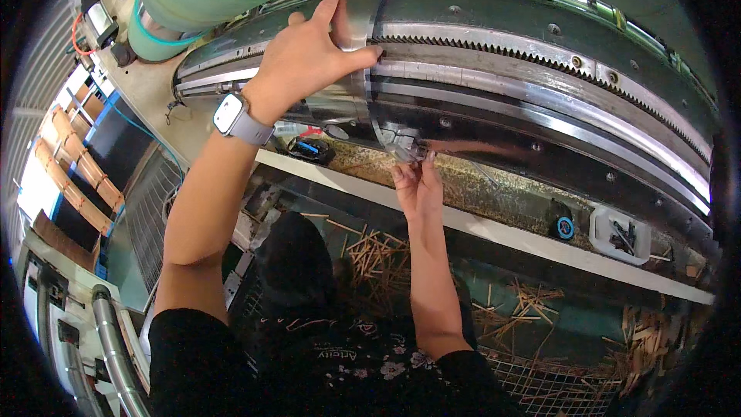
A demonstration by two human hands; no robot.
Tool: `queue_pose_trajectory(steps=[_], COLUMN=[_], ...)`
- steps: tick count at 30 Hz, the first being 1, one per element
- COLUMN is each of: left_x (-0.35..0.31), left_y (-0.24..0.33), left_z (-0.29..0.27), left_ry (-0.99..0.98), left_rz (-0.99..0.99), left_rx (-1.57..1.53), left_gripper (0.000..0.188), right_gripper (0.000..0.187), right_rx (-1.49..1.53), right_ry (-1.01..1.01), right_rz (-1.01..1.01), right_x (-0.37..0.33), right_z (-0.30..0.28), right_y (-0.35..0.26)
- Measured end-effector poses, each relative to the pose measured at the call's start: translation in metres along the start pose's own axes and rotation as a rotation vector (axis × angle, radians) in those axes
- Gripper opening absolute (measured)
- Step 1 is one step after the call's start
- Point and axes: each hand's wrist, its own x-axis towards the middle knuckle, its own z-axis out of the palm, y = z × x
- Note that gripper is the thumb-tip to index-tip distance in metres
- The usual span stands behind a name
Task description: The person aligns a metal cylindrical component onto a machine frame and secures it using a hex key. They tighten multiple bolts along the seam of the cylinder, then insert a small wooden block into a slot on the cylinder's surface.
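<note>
Left hand (305, 58) splayed wide, pressed on thin metal band (357, 15); band already lay over dark ribbed cylinder (478, 130)! Right hand (421, 183) sat narrow at small metal fitting (406, 141) below, grip couldn't be told; fitting end seemed unfinished

Left hand (312, 54): thumb (360, 59) and index finger (329, 8) spread; left forearm (202, 201) below. Right hand (421, 185): below and right of that grip, fingertips (430, 159) raised, closure unclear; right forearm (435, 274) beneath.
</note>
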Motion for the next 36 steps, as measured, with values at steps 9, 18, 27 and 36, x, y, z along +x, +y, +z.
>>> queue_pose_trajectory(steps=[9, 18, 27, 36], left_x=[0.000, -0.029, -0.064, -0.090], left_y=[-0.014, -0.027, -0.047, -0.062], left_z=[-0.006, -0.012, -0.010, -0.024], left_ry=[-0.050, 0.032, 0.095, 0.078], left_rz=[0.086, 0.100, 0.060, 0.044], left_rx=[-0.151, -0.176, -0.275, -0.341], left_gripper=[0.090, 0.089, 0.095, 0.096], right_gripper=[0.030, 0.022, 0.023, 0.027], right_rx=[0.079, 0.051, -0.095, -0.187], right_ry=[0.140, -0.038, 0.202, 0.290], right_rz=[0.052, 0.114, 0.165, 0.115], right_x=[-0.034, -0.036, -0.035, -0.026], right_z=[0.033, 0.020, 0.029, 0.029], right_y=[0.000, -0.001, -0.021, -0.012])
